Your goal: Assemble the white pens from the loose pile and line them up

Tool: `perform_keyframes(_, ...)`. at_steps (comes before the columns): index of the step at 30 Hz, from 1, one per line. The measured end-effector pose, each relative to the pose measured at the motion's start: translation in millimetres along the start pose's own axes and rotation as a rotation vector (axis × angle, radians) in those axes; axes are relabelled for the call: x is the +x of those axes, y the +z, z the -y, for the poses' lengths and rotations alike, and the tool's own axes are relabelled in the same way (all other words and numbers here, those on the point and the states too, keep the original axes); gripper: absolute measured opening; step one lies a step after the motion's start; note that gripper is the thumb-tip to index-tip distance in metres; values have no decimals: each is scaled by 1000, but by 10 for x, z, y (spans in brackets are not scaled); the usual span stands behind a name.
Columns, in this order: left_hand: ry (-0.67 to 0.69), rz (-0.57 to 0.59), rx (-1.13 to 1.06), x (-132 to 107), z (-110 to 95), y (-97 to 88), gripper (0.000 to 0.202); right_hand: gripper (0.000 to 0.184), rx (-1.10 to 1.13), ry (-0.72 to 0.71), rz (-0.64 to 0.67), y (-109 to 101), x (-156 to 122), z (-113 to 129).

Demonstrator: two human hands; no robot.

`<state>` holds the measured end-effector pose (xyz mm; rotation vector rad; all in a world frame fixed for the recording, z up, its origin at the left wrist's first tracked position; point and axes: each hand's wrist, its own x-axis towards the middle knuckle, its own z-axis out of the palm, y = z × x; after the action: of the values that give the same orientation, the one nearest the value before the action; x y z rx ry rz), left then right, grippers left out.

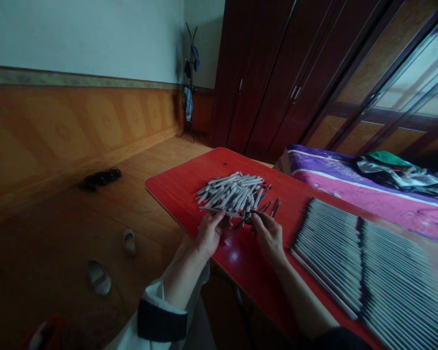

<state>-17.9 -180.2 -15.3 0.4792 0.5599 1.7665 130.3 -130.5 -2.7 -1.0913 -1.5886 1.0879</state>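
Note:
A loose pile of grey-white pen barrels point(233, 192) lies on the red table point(190, 194). My left hand point(209, 233) rests at the pile's near edge, its fingers pinching one pale barrel point(219, 211). My right hand point(268, 233) is beside it, fingers closed on a thin dark pen part point(246, 219) that points toward the left hand. A few dark thin pieces point(273, 206) lie at the pile's right edge. The two hands are close together, almost touching.
Two long neat rows of assembled pens point(368, 262) lie on the table at right. Behind is a bed with a purple-pink cover point(350, 189) and dark wardrobes point(277, 73). Slippers point(98, 277) and dark shoes point(100, 177) are on the floor at left.

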Motion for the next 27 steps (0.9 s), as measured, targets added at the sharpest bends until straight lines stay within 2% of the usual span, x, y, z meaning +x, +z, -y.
perform_keyframes(3, -14, -72, -107, 53, -2, -52, 17, 31, -400, -136, -67, -91, 95, -60)
perform_keyframes(7, -46, -105, -154, 93, -9, -88, 18, 24, -820, -257, -18, -81, 195, -38)
perform_keyframes(11, -51, -127, -155, 97, -17, -87, 19, 23, -1092, -294, 63, 38, 251, 85)
perform_keyframes(15, -46, -122, -160, 93, -33, -78, 21, 24, -1202, -248, 91, 155, 290, 140)
perform_keyframes(21, -51, -111, -166, 86, -53, -78, 23, 22, -1252, -177, 104, 240, 340, 151)
perform_keyframes(27, -64, -125, -178, 88, -61, -81, 22, 25, -1195, -255, 82, 237, 338, 105)
